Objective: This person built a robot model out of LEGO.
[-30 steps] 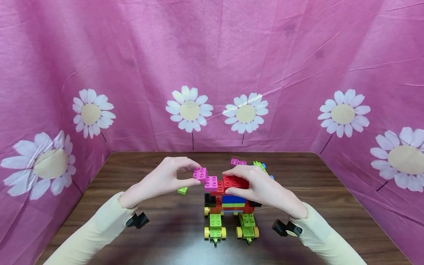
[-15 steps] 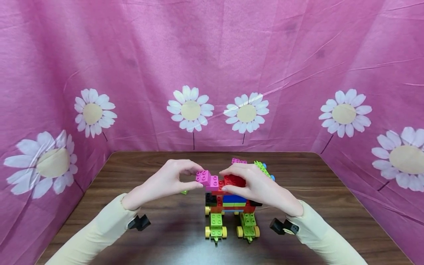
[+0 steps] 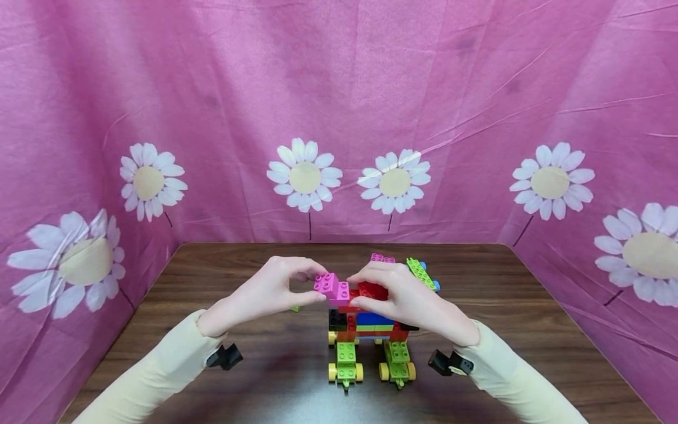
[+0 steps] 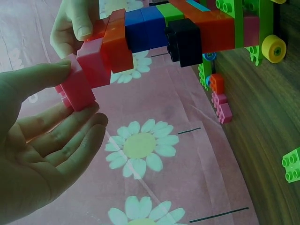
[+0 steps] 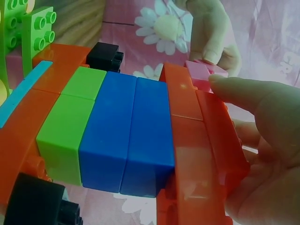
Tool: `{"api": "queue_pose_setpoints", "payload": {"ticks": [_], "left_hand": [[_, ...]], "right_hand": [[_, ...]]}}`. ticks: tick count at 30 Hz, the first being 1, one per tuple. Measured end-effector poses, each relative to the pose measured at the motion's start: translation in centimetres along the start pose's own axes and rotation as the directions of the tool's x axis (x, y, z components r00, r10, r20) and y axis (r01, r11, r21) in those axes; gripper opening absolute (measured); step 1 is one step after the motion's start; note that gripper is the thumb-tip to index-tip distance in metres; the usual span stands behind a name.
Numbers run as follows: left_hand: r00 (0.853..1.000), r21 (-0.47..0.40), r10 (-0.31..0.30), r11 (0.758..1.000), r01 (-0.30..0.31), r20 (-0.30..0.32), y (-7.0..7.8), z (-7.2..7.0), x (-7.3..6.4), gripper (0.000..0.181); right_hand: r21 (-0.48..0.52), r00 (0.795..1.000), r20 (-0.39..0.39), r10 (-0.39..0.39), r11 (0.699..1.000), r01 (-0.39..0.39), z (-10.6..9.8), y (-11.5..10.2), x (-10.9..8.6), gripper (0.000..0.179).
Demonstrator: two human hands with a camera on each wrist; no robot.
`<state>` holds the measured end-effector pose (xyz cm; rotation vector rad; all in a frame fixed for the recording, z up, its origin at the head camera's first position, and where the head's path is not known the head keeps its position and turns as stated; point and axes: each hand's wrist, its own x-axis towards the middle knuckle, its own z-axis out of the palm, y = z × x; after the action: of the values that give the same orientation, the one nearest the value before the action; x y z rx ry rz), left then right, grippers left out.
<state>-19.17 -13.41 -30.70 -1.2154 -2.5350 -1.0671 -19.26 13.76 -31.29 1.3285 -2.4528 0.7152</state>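
My left hand [image 3: 272,288] pinches a pink toy brick [image 3: 326,285] between thumb and fingers. In the left wrist view that pink brick [image 4: 78,89] sits against a second pink brick [image 4: 96,63], which is on the upper left end of a built model. My right hand [image 3: 402,294] grips the red brick [image 3: 373,290] on the model's top, thumb on the near side. Below come orange-red, blue [image 5: 149,136] and lime bricks, with black bricks [image 4: 185,42] jutting from the sides. Lime wheeled bases [image 3: 345,370] with yellow wheels carry the model on the table.
Behind the model lie pink bricks [image 3: 382,258] and a lime wheeled base [image 3: 420,273] with blue wheels. A lime brick [image 4: 292,165] rests on the wooden table [image 3: 222,377] to the left, mostly hidden by my left hand in the head view. Daisy-patterned pink cloth surrounds the table.
My left hand has brought the pink brick slightly right and down, against the pink brick on the model. The right hand has shifted slightly left on the red brick.
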Motion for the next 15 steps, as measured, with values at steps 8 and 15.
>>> {"api": "queue_pose_setpoints", "payload": {"ticks": [8, 15], "left_hand": [[1.000, -0.004, -0.018, 1.000, 0.018, 0.016, 0.21, -0.07, 0.05, 0.027], [1.000, 0.012, -0.006, 1.000, 0.006, 0.013, 0.21, 0.05, 0.15, 0.026]], "right_hand": [[0.000, 1.000, -0.015, -0.008, 1.000, 0.008, 0.14, -0.04, 0.08, 0.028], [0.008, 1.000, -0.022, 0.007, 1.000, -0.007, 0.31, 0.03, 0.06, 0.027]]}}
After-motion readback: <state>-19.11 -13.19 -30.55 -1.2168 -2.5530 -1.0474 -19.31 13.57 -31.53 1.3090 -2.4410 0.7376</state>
